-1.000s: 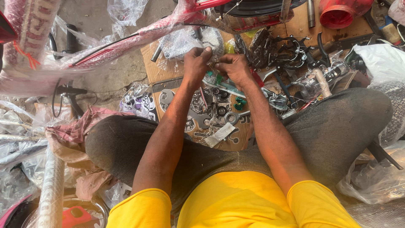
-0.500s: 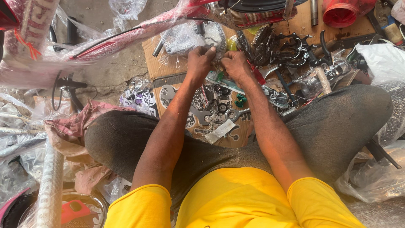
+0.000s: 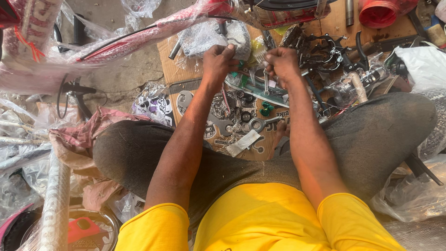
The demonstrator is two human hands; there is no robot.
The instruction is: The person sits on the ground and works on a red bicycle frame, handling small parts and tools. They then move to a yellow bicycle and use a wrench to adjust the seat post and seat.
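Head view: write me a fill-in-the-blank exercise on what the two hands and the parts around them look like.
1. The left hand and right hand are raised above a flat sheet of brown ____.
2. The person's short sleeves are ____ in colour.
3. The round plastic tub at the top right is ____.
4. The long bicycle frame tube at the top is wrapped in clear ____.

Missing words: cardboard; yellow; red; plastic

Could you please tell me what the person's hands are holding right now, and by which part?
The left hand and right hand pinch something small and pale between their fingertips above the cardboard. What it is, and by which part, cannot be told.
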